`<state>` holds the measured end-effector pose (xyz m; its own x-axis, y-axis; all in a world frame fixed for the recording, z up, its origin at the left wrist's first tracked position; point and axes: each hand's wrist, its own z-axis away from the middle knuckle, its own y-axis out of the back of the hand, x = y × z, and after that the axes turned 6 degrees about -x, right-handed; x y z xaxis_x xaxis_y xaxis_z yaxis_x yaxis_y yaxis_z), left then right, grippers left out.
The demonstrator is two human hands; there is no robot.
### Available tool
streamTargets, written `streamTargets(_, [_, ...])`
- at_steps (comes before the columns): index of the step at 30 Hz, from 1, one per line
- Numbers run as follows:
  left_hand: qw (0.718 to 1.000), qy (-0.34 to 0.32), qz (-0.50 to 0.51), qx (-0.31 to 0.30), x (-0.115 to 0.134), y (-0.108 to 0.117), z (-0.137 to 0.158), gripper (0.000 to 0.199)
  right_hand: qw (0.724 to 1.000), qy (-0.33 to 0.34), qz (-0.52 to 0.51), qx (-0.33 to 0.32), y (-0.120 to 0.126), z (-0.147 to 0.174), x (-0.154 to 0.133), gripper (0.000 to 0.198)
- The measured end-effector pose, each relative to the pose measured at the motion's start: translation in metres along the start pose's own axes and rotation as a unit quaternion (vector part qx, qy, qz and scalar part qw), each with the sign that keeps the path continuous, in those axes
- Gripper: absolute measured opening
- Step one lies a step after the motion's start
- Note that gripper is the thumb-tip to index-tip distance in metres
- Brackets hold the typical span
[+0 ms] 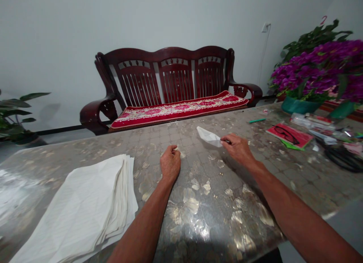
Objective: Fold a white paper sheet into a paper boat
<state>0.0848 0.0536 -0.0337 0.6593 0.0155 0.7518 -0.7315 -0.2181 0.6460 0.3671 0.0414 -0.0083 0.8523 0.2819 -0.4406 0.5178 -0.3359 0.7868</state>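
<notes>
My right hand (237, 147) rests on the table (215, 213) and pinches one end of a small folded white paper piece (209, 136), which lies on the tabletop just left of the fingers. My left hand (170, 164) sits loosely curled on the table a short way to the left, with nothing visible in it. A stack of white paper sheets (85, 210) lies at the near left, apart from both hands.
A red wooden bench (170, 85) with a red cushion stands behind the table. Purple flowers in green pots (320, 77) are at the far right. A red booklet with glasses (289, 135), a green pen (257, 120) and packets lie at the right.
</notes>
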Motion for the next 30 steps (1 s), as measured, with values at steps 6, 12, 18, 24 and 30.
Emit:
streamTargets(6, [1.000,0.007,-0.009,-0.005,0.001,0.000,-0.001,0.035,0.989,-0.043,0.102,0.093,0.039,0.009,0.067,0.027])
streamTargets(12, [1.000,0.004,-0.010,0.000,0.001,0.000,-0.002,0.035,0.975,-0.072,0.146,0.152,0.047,0.019,0.095,0.033])
streamTargets(18, [1.000,0.000,-0.010,-0.005,0.001,0.001,-0.001,0.036,0.977,-0.096,0.155,0.114,0.041,0.022,0.100,0.034])
streamTargets(24, [1.000,-0.005,-0.012,0.004,-0.003,-0.001,-0.002,0.035,0.972,-0.137,0.167,0.091,0.037,0.025,0.102,0.035])
streamTargets(30, [1.000,-0.012,-0.011,0.006,-0.005,-0.003,-0.003,0.036,0.966,-0.167,0.182,0.075,0.038,0.028,0.101,0.040])
